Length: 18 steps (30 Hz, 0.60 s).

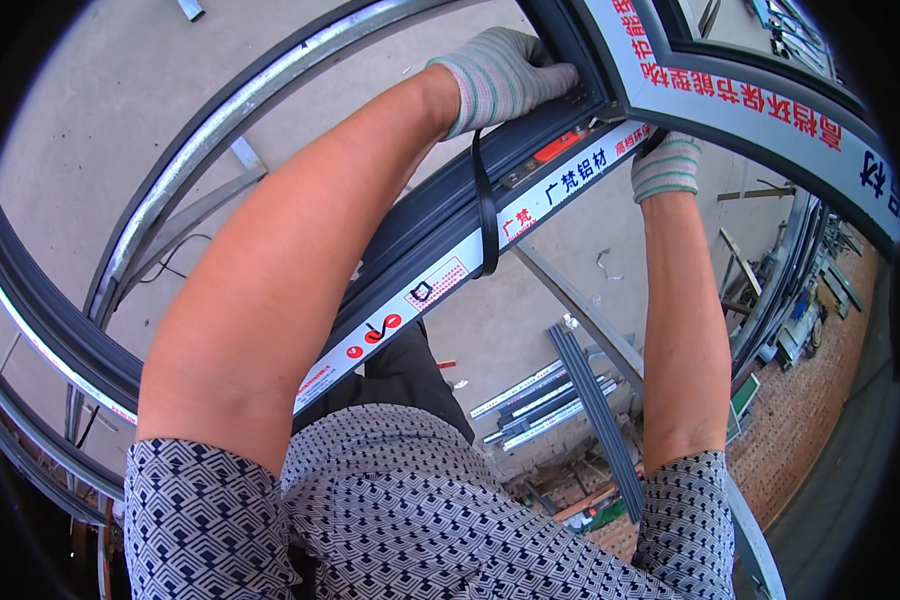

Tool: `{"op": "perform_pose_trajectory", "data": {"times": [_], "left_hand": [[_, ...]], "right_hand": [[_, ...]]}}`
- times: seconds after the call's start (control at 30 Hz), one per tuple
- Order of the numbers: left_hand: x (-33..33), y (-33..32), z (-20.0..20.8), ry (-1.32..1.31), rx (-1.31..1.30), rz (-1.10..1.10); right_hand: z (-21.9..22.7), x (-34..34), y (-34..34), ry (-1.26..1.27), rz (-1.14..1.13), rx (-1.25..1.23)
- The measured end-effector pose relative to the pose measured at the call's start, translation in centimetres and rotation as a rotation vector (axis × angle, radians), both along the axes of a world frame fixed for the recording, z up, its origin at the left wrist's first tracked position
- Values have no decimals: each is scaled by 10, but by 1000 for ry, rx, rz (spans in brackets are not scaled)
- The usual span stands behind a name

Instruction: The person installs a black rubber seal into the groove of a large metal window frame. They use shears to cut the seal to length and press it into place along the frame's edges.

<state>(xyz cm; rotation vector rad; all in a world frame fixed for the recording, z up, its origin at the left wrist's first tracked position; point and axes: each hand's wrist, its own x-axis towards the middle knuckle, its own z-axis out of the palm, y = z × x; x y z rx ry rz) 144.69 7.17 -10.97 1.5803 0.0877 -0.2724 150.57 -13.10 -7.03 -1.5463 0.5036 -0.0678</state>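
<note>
A dark grey aluminium window frame [425,235] with white printed protective film runs across in front of me, its corner at the upper right. My left hand [505,80], in a striped knit glove, lies inside that corner with bent fingers and the thumb against the profile; whatever it pinches is hidden. On the corner's outer side, my right hand [667,165], gloved likewise, grips the frame from below, its fingertips out of sight behind the film-covered edge. Between the hands, a red piece [560,145] sits in the channel. A black strap [484,205] loops round the profile.
A curved-looking metal rail [230,95] and more long profiles [55,300] lie at the left. Below the frame are a grey support bar [580,300] and bundled dark profiles [597,420]. Offcuts and scrap [810,310] are piled on the brick-patterned floor [840,370] at right.
</note>
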Motion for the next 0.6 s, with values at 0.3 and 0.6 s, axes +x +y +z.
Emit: {"op": "perform_pose_trajectory", "data": {"times": [0.3, 0.6], "left_hand": [[2, -2, -1, 118, -42, -48], [-34, 41, -15, 213, -296, 20]], "right_hand": [[-3, 3, -1, -4, -28, 6], [-7, 7, -8, -33, -2, 5]]}}
